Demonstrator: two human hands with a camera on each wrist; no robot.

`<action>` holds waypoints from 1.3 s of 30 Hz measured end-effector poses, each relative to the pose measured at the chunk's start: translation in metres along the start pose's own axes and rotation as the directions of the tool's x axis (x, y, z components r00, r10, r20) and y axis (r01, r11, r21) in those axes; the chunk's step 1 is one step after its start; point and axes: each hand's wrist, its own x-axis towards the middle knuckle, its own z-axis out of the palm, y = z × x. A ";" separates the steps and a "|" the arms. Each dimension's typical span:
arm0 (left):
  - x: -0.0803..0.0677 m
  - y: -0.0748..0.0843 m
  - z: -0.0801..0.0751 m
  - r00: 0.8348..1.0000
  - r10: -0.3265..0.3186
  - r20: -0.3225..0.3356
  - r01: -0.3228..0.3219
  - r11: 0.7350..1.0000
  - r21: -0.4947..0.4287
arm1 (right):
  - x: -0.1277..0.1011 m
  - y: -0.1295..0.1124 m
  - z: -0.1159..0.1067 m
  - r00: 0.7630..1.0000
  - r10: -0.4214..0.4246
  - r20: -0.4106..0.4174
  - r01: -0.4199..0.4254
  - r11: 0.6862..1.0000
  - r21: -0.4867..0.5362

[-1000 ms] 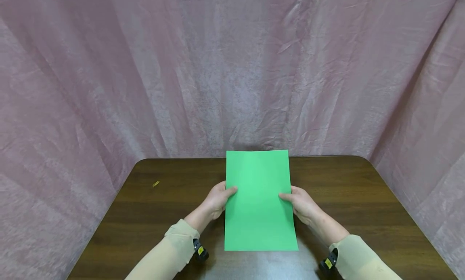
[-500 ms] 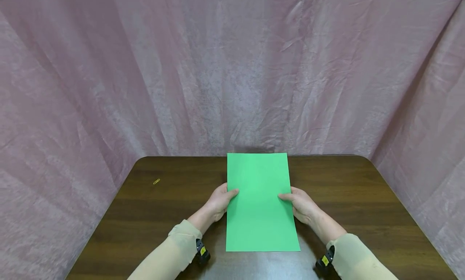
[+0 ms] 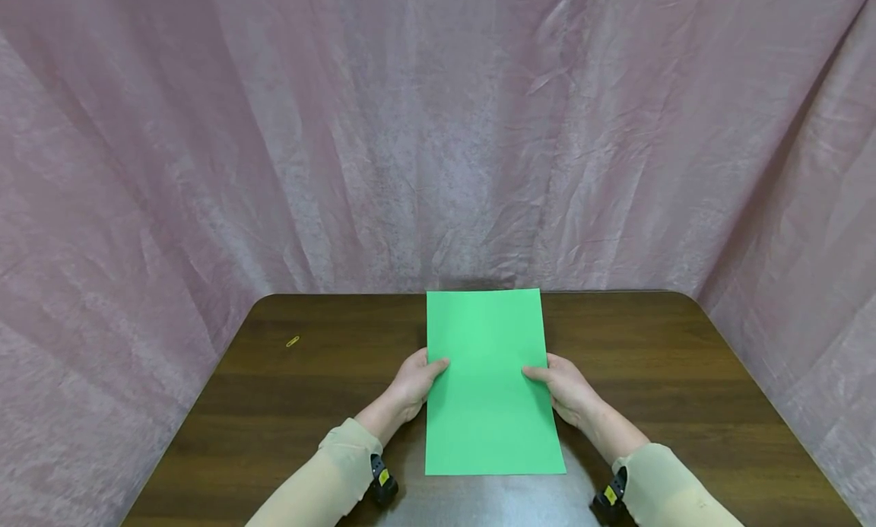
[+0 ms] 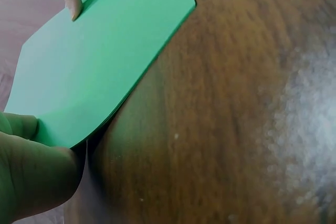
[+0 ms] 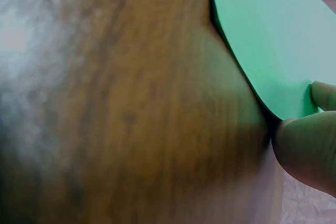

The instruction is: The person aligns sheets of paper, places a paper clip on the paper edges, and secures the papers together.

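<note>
The green sheet of paper [image 3: 487, 382] is held above the middle of the desk [image 3: 684, 390], long side running away from the person. The left hand [image 3: 411, 382] pinches its left edge about midway along, thumb on top and fingers beneath; the right hand [image 3: 568, 390] pinches the right edge the same way, so both grips are closed on the paper. In the left wrist view the paper [image 4: 100, 61] bows upward off the wood, with a dark gap under its near edge. The right wrist view shows the same lifted edge [image 5: 268, 40] with shadow below it.

The far edge of the paper lines up with the far edge of the desk. Bare wood lies to the left and right of the paper, and a narrow strip between its near edge and the person. A small paper clip [image 3: 293, 341] lies well to the left of the paper, near the desk's left edge.

The desk is dark brown wood grain with rounded far corners and a pale glare near the front. A wrinkled pink curtain [image 3: 438, 131] hangs behind and around the desk. Beige sleeves [image 3: 328, 474] cover both forearms. No writing can be read anywhere.
</note>
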 end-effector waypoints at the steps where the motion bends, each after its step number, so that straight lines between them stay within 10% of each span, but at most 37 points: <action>1: 0.000 0.000 0.000 1.000 0.001 0.000 -0.001 1.000 -0.001 | 0.000 0.000 0.000 1.000 -0.003 -0.004 0.003 1.000 -0.001; 15: -0.003 0.002 -0.005 1.000 0.010 -0.001 -0.010 1.000 0.006 | -0.001 0.005 0.000 0.999 -0.033 0.014 0.034 0.999 -0.004; 26: -0.011 0.010 -0.044 0.989 0.142 0.030 -0.145 0.953 0.267 | -0.002 0.004 0.001 0.999 -0.036 -0.002 0.036 0.999 -0.007; 31: -0.015 0.012 -0.079 0.960 0.277 -0.038 -0.202 0.782 0.590 | -0.002 0.005 0.001 0.999 -0.038 0.001 0.038 0.999 -0.015; 39: -0.031 0.009 -0.140 0.902 0.431 -0.020 -0.124 0.304 0.944 | -0.005 0.004 0.003 0.999 -0.044 0.002 0.044 0.999 -0.022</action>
